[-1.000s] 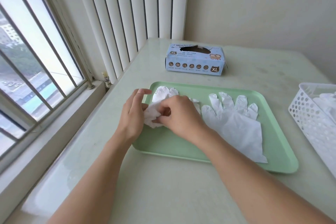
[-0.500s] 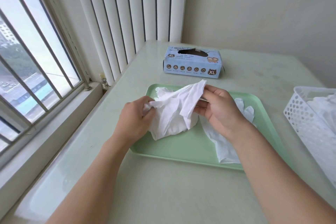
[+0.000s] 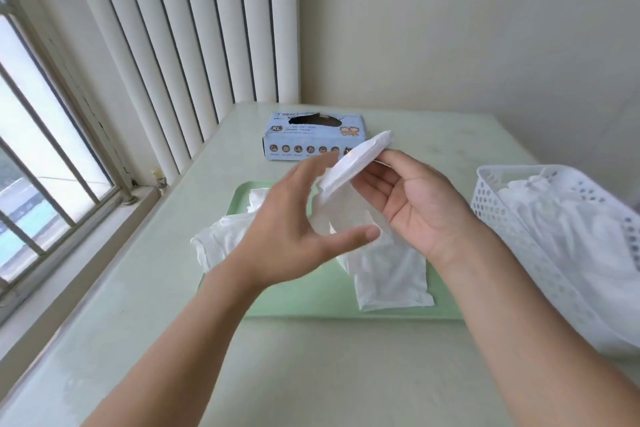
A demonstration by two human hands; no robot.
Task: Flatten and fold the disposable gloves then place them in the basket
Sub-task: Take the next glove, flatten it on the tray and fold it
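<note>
Right hand (image 3: 412, 204) pinches a white glove (image 3: 349, 166) by its cuff, up above the green tray (image 3: 446, 308); the rest of it hangs down to the tray. Left hand (image 3: 298, 218) is open with fingers spread, just beside it. More gloves (image 3: 221, 243) sit crumpled in the tray. White basket (image 3: 502, 218) at 3 o'clock holds a glove pile (image 3: 568, 229). Blue glove box (image 3: 311, 139) at 12 on the worktop (image 3: 311, 374), its top torn open.

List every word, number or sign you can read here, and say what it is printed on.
"XL": on the top left of the blue glove box.
Printed lines along the box top: too blurred to read.
Row of round icons with captions on the box front: too small to read.
Nothing else carries text.
</note>
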